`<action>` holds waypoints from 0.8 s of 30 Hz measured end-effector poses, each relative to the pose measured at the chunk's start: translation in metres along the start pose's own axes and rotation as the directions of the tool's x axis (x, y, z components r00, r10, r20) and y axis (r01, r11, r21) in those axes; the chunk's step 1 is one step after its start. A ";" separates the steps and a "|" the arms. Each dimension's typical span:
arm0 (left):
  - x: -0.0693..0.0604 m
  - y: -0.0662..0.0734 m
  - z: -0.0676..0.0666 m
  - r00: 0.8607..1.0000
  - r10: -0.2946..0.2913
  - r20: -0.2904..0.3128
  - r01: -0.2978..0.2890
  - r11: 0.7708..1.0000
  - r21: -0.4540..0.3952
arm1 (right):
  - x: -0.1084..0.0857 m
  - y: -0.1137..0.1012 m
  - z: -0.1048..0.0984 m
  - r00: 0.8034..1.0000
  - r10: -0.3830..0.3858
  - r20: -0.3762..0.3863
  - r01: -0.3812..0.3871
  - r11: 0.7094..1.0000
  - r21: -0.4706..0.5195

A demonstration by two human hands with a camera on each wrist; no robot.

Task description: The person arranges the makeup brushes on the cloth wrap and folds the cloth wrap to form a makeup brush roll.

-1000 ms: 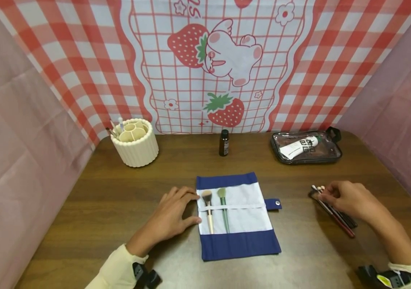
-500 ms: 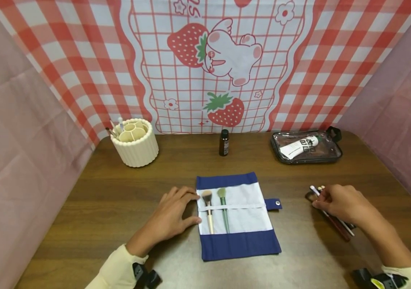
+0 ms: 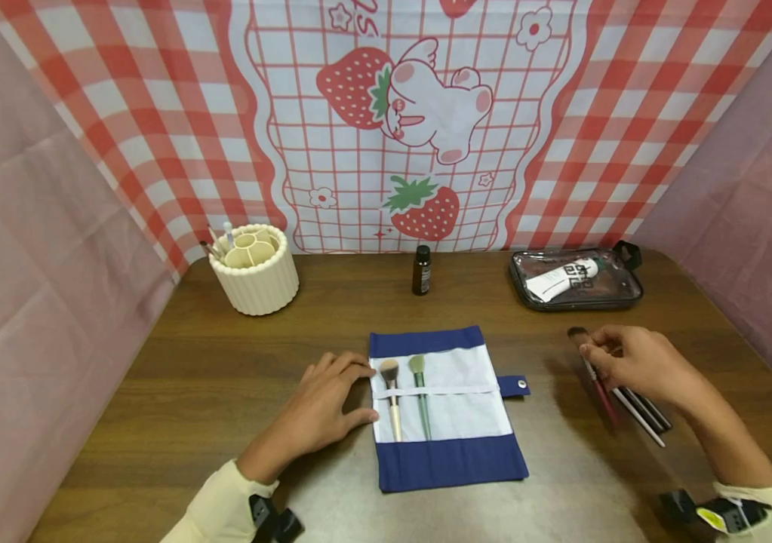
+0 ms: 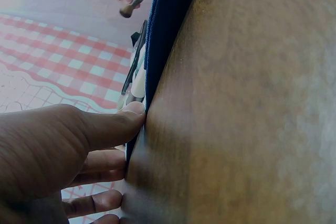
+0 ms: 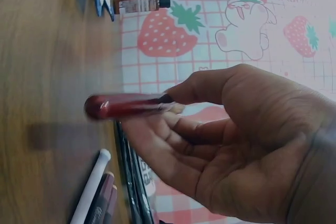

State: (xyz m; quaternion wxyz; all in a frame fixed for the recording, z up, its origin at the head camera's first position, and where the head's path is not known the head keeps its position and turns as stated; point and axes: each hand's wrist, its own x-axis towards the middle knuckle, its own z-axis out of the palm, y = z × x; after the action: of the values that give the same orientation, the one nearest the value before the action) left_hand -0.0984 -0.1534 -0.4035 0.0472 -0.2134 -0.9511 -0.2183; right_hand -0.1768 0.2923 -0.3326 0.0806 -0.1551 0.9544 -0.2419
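My right hand pinches a red-handled makeup brush between thumb and fingers, its dark bristles toward the back of the table. Below that hand lie several other brushes, one with a white handle. At the table's middle a navy and white brush roll is spread flat. A brush with a pale handle and a green brush sit under its elastic strap. My left hand rests at the roll's left edge, thumb and fingertips touching it; in the left wrist view the thumb lies along that edge.
A cream ribbed holder with several thin sticks stands back left. A small dark bottle is at the back middle. At back right lies a clear pouch with a white tube in it. A checked cloth hangs behind.
My right hand has picked the red brush from the group and lifted it slightly up and left. The white-handled brush now shows beside the dark ones. My left hand has stayed in place.
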 end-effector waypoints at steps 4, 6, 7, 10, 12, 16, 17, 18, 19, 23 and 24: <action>0.000 0.000 0.000 1.000 0.002 0.002 -0.002 1.000 -0.007 | 0.008 -0.002 0.001 1.000 -0.017 -0.027 0.020 0.991 0.129; 0.000 0.000 0.000 1.000 0.003 0.001 -0.003 1.000 -0.006 | 0.014 -0.003 0.003 0.999 -0.025 -0.028 0.031 0.975 0.219; 0.000 0.000 -0.001 1.000 0.004 -0.001 -0.004 1.000 -0.006 | 0.018 -0.004 0.005 0.999 -0.029 -0.024 0.035 0.962 0.270; 0.000 0.000 -0.001 1.000 0.007 -0.005 -0.007 1.000 0.000 | 0.030 -0.004 0.008 0.999 -0.047 -0.002 0.043 0.910 0.413; 0.000 0.000 0.000 1.000 0.007 -0.004 -0.007 1.000 0.003 | 0.037 -0.005 0.011 0.998 -0.055 0.015 0.041 0.877 0.480; 0.000 -0.001 0.001 1.000 0.002 0.003 -0.002 1.000 0.007 | 0.048 -0.011 0.016 0.998 -0.036 0.043 0.006 0.827 0.562; 0.000 -0.001 0.001 1.000 0.000 0.005 0.000 1.000 0.003 | 0.051 -0.013 0.017 0.998 -0.033 0.044 0.002 0.818 0.575; 0.000 0.000 0.001 1.000 0.000 0.005 0.000 1.000 0.004 | 0.053 -0.016 0.018 0.998 -0.035 0.046 0.001 0.807 0.590; 0.000 0.000 0.001 1.000 0.000 0.004 0.000 1.000 0.001 | 0.056 -0.019 0.020 0.998 -0.040 0.048 0.003 0.795 0.607; 0.000 -0.001 0.000 1.000 0.006 -0.003 -0.006 1.000 -0.003 | 0.067 -0.029 0.026 0.996 -0.075 0.055 0.021 0.759 0.650; 0.000 -0.001 0.000 1.000 0.007 -0.005 -0.007 1.000 -0.002 | 0.070 -0.031 0.027 0.995 -0.080 0.061 0.020 0.752 0.659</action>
State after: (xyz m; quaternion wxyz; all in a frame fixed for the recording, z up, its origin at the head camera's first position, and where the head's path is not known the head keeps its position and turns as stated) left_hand -0.0987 -0.1541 -0.4042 0.0500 -0.2163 -0.9500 -0.2196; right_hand -0.2281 0.2307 -0.3467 0.1642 -0.1528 0.7999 -0.5567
